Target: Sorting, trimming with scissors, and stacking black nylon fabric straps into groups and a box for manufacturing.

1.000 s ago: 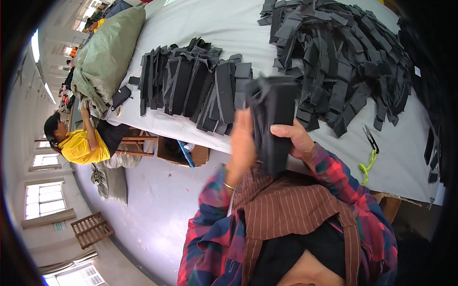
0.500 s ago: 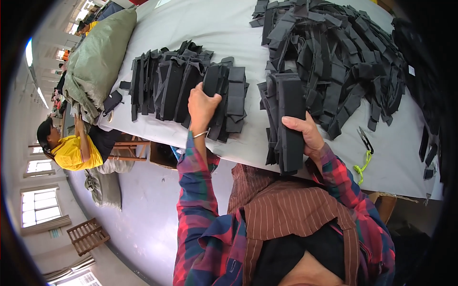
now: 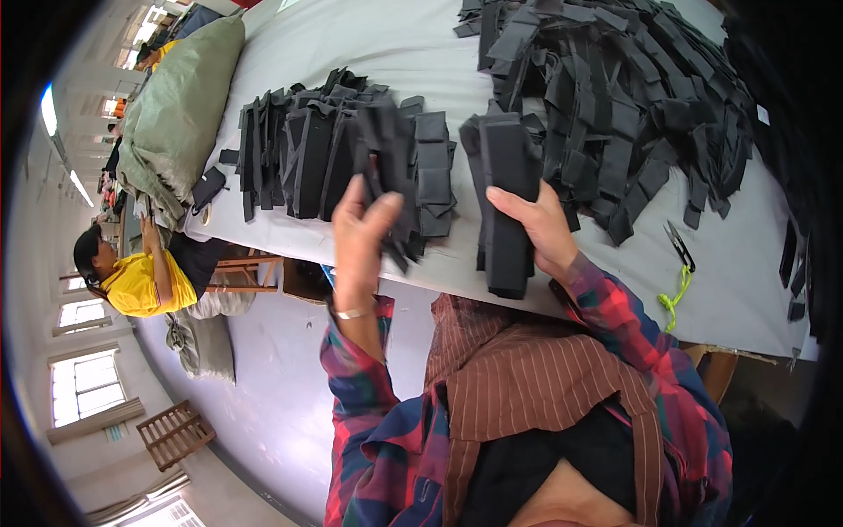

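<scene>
Nearest first: right hand [image 3: 549, 230] is gripping a thick dark grey bundle [image 3: 506, 180] by its right side, thumb lying across the front, fingers tucked behind and out of sight. Bundle is standing near-upright over the worktop [image 3: 606, 281] edge. Grip looks firm; fingers are curling in with little gap.

Left hand [image 3: 358, 241] is pinching loose strips [image 3: 386, 154] between thumb and fingers, thumb partly spread. Strips are blurring, so can't tell the count.

Doing it well, my read: square the loose strips before they meet the bundle, match lower ends first, and hold the right grip mid-height so layers aren't sliding. Fabric looks floppy; a loose pinch risks fanning.

Positions: bundle is sitting right of the loose strips, clear gap between. Just behind the gap, a short column of strips [image 3: 433, 162] is lying flat. Left of the left hand, a packed row [image 3: 307, 158] is lying within easy reach. Farthest, beyond the right hand, a big tangled heap [image 3: 606, 114] is spreading over the far right.
</scene>
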The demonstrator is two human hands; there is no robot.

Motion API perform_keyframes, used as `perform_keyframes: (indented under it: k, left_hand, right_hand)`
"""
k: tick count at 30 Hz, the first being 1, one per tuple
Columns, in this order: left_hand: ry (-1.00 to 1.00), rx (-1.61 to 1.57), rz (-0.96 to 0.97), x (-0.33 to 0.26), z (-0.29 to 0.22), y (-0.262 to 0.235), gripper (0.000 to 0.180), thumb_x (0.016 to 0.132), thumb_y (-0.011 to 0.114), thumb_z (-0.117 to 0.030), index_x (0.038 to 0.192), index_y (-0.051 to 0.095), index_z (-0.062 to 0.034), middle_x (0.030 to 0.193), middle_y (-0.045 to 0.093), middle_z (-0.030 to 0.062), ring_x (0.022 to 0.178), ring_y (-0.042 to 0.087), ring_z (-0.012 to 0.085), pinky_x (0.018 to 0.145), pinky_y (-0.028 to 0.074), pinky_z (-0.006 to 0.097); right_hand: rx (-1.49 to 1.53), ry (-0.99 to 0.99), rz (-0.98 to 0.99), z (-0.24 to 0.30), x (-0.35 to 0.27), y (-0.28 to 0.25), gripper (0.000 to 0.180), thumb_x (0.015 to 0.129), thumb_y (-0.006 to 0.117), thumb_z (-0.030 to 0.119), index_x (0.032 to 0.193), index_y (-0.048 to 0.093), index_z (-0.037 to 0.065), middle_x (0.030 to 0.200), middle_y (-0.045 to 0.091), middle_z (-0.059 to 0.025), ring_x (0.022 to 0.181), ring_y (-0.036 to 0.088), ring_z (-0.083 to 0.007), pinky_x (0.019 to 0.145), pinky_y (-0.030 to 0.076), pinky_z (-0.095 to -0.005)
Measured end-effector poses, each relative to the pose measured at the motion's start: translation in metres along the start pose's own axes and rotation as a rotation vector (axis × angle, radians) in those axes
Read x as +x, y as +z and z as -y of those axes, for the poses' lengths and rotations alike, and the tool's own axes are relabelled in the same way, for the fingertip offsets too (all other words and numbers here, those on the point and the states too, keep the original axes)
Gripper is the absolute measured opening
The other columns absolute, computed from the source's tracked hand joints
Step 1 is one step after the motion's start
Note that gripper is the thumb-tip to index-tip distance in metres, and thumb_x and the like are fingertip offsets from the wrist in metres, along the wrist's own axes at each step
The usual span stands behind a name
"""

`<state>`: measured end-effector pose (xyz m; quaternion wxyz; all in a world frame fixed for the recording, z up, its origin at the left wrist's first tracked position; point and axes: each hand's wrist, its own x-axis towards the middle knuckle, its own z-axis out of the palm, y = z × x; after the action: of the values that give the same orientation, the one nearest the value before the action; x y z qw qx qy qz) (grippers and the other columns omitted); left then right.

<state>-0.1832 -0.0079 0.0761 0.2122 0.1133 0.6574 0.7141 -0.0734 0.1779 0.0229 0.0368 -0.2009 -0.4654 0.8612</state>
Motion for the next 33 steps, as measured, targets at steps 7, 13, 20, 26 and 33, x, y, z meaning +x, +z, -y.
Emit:
perform_keyframes:
  k: [7,13,20,26,33]
  left_hand:
    - [0.394,1.011,-0.078,-0.049,0.064,0.078,0.057,0.088,0.055,-0.018,0.128,0.031,0.015,0.102,0.045,0.0219,0.096,0.044,0.037,0.08,0.039,0.041]
    - [0.451,0.812,0.188,-0.041,0.054,0.069,0.05,0.084,0.056,-0.009,0.128,0.04,0.0058,0.11,0.049,0.0214,0.098,0.048,0.0366,0.085,0.041,0.04]
    - [0.403,1.344,-0.339,0.058,0.065,-0.022,0.045,0.073,0.068,-0.019,0.112,0.058,0.0019,0.103,0.057,0.0193,0.099,0.055,0.0328,0.086,0.045,0.038]
    - [0.18,1.091,-0.309,0.081,0.054,-0.062,0.054,0.068,0.067,-0.026,0.112,0.059,0.0049,0.1,0.058,0.0209,0.091,0.059,0.0318,0.085,0.046,0.036]
    - [0.004,0.287,-0.179,0.054,0.036,-0.044,0.057,0.075,0.064,-0.011,0.126,0.047,0.006,0.102,0.057,0.0072,0.085,0.055,0.0117,0.078,0.045,0.024]
  right_hand:
    - [0.139,-0.057,0.265,-0.018,-0.017,0.003,0.056,0.077,0.073,0.035,0.116,0.051,0.001,0.11,0.057,-0.0055,0.098,0.054,-0.0135,0.086,0.044,-0.0283]
    - [0.191,-0.018,-0.022,-0.01,-0.016,-0.011,0.029,0.077,0.067,0.011,0.102,0.057,0.0,0.09,0.062,-0.0062,0.079,0.061,-0.0152,0.071,0.051,-0.0287]
    - [0.18,-0.002,-0.083,0.021,-0.022,-0.024,0.048,0.072,0.068,0.009,0.114,0.046,0.0,0.099,0.057,-0.0113,0.086,0.06,-0.0213,0.076,0.052,-0.0351]
    - [0.179,0.023,-0.087,0.014,-0.019,-0.03,0.034,0.073,0.067,0.009,0.103,0.054,-0.001,0.09,0.059,-0.008,0.079,0.06,-0.0167,0.07,0.051,-0.0312]
    - [0.182,0.052,-0.024,0.015,-0.02,-0.032,0.031,0.072,0.068,0.009,0.1,0.056,0.0,0.089,0.06,-0.0063,0.078,0.059,-0.0156,0.071,0.05,-0.0296]
